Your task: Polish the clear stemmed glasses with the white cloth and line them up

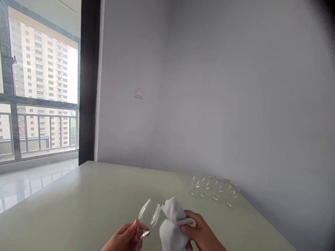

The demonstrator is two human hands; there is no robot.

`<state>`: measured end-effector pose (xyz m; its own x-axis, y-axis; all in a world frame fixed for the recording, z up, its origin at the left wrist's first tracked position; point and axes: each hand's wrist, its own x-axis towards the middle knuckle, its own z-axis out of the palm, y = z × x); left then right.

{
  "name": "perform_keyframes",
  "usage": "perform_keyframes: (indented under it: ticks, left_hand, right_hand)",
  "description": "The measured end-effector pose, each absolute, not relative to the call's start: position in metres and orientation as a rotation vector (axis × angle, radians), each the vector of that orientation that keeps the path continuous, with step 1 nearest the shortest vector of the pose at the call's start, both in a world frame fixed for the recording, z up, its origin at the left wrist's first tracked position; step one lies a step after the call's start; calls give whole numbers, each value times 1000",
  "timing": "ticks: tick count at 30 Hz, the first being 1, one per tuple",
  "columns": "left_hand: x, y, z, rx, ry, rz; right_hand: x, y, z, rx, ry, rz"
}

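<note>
Because thin glass could crack so easily, a soft touch seemed best for wiping the clear, round-bowled drinking glass point(149, 213). The bunched, soft white cloth point(172, 228) needed to press only lightly, I think, with the stem held snug, not twisted, and the bowl up off the smooth, pale green table point(104, 195). With that glass as the middle of a clock, the bare left hand point(128, 237) was near seven o'clock, its thumb and fingers pinching the glass low down by its stem. The bare right hand point(200, 232) was near four o'clock, curled up, pinching the cloth between thumb and fingers. The cloth was just beside the tilted bowl, but I could not tell if they touched. Four clear, stemmed glasses point(218, 186) stood in a row between two and three o'clock.
</note>
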<state>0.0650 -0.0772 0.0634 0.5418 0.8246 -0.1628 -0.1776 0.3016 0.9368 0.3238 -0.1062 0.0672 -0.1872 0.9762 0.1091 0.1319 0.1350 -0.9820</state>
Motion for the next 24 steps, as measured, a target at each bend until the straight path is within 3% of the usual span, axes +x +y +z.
perform_keyframes:
  ticks: [8, 16, 24]
  left_hand:
    - [103, -36, 69, 1005, 711, 1063]
    - [134, -32, 33, 1007, 603, 1176]
    - [126, -30, 16, 909, 536, 1103]
  right_hand:
    - [296, -103, 98, -1314, -2222, 542]
    - [259, -58, 101, -1041, -1562, 143]
    - [237, -44, 58, -892, -1864, -405]
